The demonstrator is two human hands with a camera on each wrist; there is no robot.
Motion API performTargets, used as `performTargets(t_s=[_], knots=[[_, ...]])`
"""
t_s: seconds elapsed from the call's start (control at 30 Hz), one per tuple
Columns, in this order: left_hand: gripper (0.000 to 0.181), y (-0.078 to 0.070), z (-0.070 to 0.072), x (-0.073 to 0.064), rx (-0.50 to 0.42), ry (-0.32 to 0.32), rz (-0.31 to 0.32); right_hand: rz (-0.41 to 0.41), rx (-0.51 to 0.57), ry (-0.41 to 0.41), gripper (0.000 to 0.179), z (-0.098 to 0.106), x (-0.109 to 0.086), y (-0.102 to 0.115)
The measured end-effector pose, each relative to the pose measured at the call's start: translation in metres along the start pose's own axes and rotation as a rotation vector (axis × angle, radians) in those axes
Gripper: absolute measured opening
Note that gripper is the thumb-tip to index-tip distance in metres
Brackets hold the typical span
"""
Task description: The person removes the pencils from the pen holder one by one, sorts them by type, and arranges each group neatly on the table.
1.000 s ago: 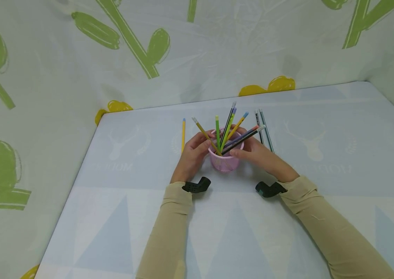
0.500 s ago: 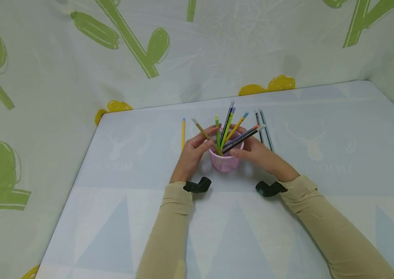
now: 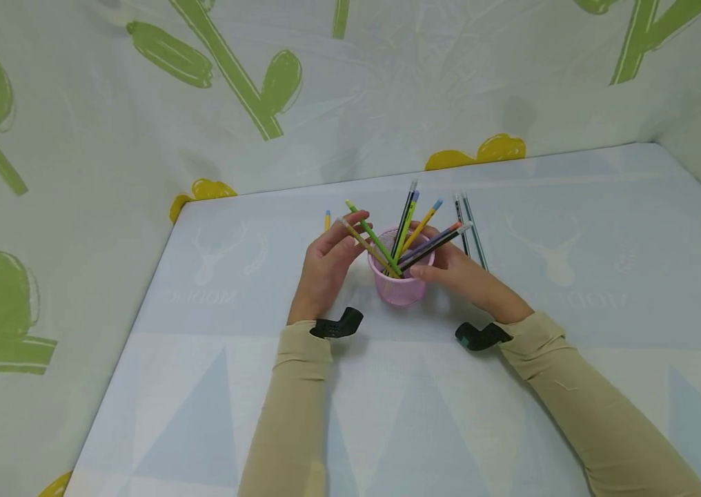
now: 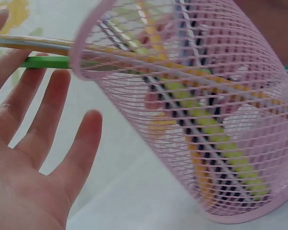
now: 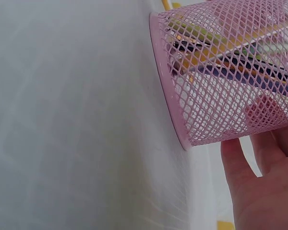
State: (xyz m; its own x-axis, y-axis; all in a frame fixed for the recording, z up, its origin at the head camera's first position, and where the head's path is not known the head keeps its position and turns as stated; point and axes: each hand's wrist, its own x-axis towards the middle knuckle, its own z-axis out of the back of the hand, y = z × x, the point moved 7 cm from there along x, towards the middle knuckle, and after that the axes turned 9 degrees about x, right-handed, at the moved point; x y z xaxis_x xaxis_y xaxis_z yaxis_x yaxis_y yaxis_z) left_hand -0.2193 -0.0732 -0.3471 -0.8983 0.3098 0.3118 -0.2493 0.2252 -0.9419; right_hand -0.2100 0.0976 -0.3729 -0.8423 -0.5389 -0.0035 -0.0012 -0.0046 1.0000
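A pink mesh pencil cup (image 3: 401,293) stands on the table, with several pencils leaning in it. My right hand (image 3: 467,277) holds the cup from its right side; in the right wrist view, the thumb and fingers (image 5: 266,151) lie against the mesh wall. My left hand (image 3: 321,269) is just left of the cup, apart from its wall. A green pencil (image 4: 48,62) and a gold pencil (image 4: 33,43) lean out over the rim towards the left fingers. The green one lies across the fingers, which are spread and fairly straight in the left wrist view.
A yellow pencil (image 3: 328,219) lies on the table behind my left hand, mostly hidden by it. Two dark pencils lie right of the cup, one of them a teal pencil (image 3: 475,231). A patterned cloth (image 3: 189,386) covers the table, and a printed curtain (image 3: 375,103) hangs behind.
My left hand has moved off the cup to the left. The green pencil, upright before, now tilts left towards that hand. The right hand stays on the cup.
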Motion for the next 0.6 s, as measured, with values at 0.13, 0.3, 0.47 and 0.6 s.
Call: performTargets(t_s=[0.13, 0.3, 0.47, 0.6], knots=[[0.037, -0.005, 0.010, 0.002, -0.107, -0.034, -0.057, 0.024, 0.016, 0.004, 0.068, 0.006, 0.005, -0.013], [0.039, -0.012, 0.025, 0.004, -0.233, -0.098, -0.115, 0.044, 0.024, 0.008, 0.068, 0.008, 0.006, -0.016], [0.044, -0.017, 0.044, 0.000, -0.340, -0.180, -0.175, 0.070, 0.030, 0.019, 0.065, 0.007, 0.006, -0.013], [0.046, -0.019, 0.059, -0.005, -0.379, -0.274, -0.215, 0.082, 0.033, 0.026, 0.065, 0.006, 0.006, -0.011]])
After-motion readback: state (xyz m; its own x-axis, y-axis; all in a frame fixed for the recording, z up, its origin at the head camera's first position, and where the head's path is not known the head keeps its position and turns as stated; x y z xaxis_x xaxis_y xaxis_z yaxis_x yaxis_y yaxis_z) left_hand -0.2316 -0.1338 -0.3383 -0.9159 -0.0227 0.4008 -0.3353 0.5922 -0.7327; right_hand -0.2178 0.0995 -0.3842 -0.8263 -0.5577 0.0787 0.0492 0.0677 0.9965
